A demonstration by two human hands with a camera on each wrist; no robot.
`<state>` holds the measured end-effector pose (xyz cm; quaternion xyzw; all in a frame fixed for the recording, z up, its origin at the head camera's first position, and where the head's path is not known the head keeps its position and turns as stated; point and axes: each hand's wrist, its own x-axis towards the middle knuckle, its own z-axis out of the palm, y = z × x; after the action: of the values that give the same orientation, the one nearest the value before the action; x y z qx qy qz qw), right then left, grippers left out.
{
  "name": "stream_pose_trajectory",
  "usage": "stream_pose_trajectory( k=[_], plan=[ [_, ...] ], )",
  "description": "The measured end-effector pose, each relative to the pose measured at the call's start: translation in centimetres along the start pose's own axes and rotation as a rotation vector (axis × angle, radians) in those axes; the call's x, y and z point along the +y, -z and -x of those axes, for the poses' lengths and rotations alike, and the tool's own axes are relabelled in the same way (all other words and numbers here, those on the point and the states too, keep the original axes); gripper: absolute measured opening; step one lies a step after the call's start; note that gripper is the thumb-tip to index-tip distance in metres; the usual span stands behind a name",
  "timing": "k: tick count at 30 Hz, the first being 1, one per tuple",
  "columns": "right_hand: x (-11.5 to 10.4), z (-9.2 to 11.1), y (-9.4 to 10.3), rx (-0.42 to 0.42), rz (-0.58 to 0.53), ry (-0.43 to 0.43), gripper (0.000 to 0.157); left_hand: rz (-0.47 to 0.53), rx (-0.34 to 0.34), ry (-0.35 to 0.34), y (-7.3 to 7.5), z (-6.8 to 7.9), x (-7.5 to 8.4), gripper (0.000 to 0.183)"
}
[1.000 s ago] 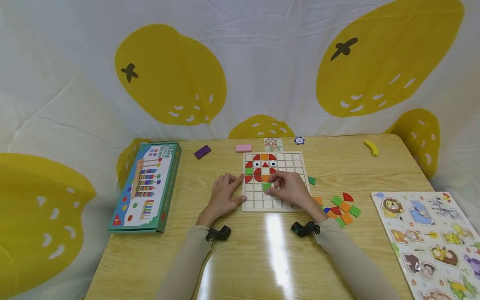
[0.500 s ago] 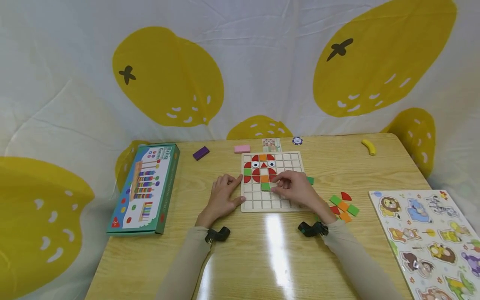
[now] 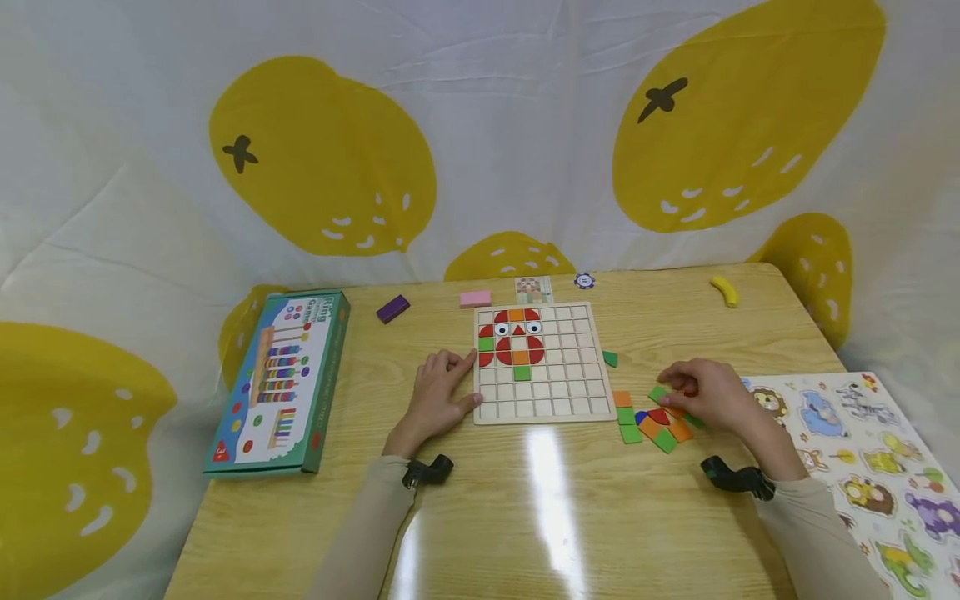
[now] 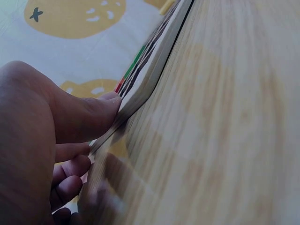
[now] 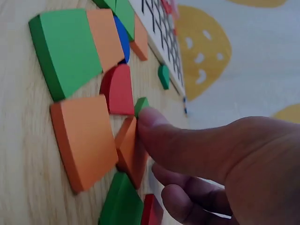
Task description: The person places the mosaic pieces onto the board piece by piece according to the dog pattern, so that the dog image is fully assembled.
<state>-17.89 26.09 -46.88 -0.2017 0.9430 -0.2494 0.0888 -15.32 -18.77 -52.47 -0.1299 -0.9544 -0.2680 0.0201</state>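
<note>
Pickup tip: pinch by the edges
Left hand [image 3: 435, 400] rests against the grid board [image 3: 561, 390]; right hand [image 3: 712, 396]'s at a green tile [image 3: 657, 393], can't tell if gripping. Lift straight up.

Part of the heap of coloured flat tiles [image 3: 628, 417] is covered, in the head view, by the right hand [image 3: 708, 396]; whether its fingertips grip a tile cannot be determined. The white rectangular board with coloured animal pictures [image 3: 900, 471] is cropped at right and partly masked by the beige right sleeve [image 3: 825, 533]. Print on the small blue-and-white round chip [image 3: 584, 281] is illegible. In the left wrist view, the left hand [image 4: 28, 140] is cropped at left.
</note>
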Motion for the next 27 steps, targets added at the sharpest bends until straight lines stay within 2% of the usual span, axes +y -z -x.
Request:
stream_pose_trajectory(
  k=[4, 10, 19, 22, 27],
  plan=[
    [-0.1, -0.3, -0.4, -0.026, -0.038, 0.002, 0.014, 0.004, 0.007, -0.002, 0.0, 0.1, -0.2, 0.075],
    [-0.5, -0.9, -0.6, -0.059, -0.066, -0.018, 0.009, 0.0, -0.008, 0.002, 0.1, 0.1, -0.1, 0.075],
    [-1.6, -2.0, -0.3, -0.127, -0.219, -0.001, 0.025, -0.01, -0.028, 0.019, 0.3, 0.1, 0.1, 0.075],
    [-2.1, -2.4, 0.1, -0.123, -0.262, 0.031, 0.029, -0.01, -0.024, 0.018, 0.3, 0.1, 0.2, 0.075],
    [-3.9, -3.6, -0.2, -0.094, -0.382, 0.006, 0.034, -0.005, -0.013, 0.013, 0.3, 0.1, 0.1, 0.075]
  ],
)
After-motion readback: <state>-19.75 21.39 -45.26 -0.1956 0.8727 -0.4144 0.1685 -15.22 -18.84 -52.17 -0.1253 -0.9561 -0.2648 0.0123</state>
